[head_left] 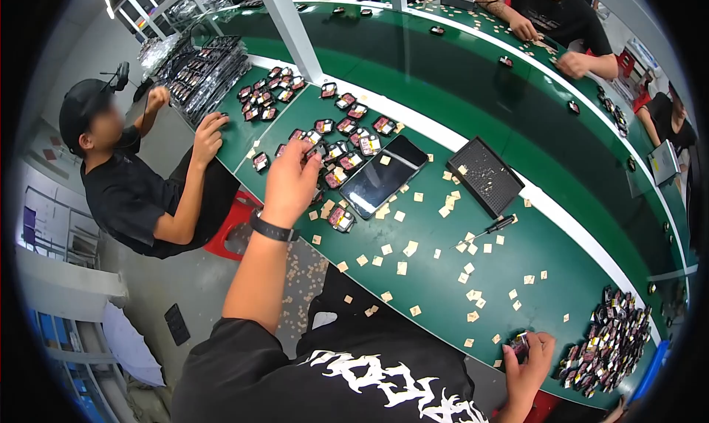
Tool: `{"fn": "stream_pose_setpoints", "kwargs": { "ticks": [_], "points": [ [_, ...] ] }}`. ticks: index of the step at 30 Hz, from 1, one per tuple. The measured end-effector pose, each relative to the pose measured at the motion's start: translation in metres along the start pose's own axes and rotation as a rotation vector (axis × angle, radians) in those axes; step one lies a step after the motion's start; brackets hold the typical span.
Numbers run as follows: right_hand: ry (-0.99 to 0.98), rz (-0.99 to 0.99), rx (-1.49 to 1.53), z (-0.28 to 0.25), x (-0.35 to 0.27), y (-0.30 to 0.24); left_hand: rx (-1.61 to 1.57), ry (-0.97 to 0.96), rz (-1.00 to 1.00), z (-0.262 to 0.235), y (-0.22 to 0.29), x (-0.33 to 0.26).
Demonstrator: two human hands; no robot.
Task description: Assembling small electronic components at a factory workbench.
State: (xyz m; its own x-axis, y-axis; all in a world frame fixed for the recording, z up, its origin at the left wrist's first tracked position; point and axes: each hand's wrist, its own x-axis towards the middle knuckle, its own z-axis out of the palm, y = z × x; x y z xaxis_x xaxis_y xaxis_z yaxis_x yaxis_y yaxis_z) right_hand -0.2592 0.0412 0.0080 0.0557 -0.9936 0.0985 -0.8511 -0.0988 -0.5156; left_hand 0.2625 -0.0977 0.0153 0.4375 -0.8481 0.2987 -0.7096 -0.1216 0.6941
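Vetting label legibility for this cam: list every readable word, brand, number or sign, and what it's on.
None reads clearly.
Clustered black units with pink-and-yellow labels: print too small.
Heaped black units at right: too small, crowded.
Black unit in the right hand: too small, partly covered.
Wearer's black shirt: stylised white print, no word legible.

- The left hand [294,175] half hid a dark piece [318,151] from me
- The right hand [529,365] partly covered a black case [520,343]
- The far worker [567,15] was cut off above
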Motion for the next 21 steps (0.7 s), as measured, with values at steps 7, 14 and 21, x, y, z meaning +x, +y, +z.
{"fn": "stream_pose_setpoints", "kwargs": {
  "ticks": [7,14,21],
  "points": [
    [0.039,0.015,0.044,0.003,-0.006,0.006,0.155,0.047,0.156,0.019,-0.002,0.031],
    [0.108,-0.005,-0.043,-0.003,-0.005,-0.004,0.383,0.180,0.336,0.026,0.000,0.031],
    [0.170,-0.308,0.107,0.005,0.035,-0.048,-0.704,-0.752,-0.059,0.057,0.131,-0.103]
  ]
}}
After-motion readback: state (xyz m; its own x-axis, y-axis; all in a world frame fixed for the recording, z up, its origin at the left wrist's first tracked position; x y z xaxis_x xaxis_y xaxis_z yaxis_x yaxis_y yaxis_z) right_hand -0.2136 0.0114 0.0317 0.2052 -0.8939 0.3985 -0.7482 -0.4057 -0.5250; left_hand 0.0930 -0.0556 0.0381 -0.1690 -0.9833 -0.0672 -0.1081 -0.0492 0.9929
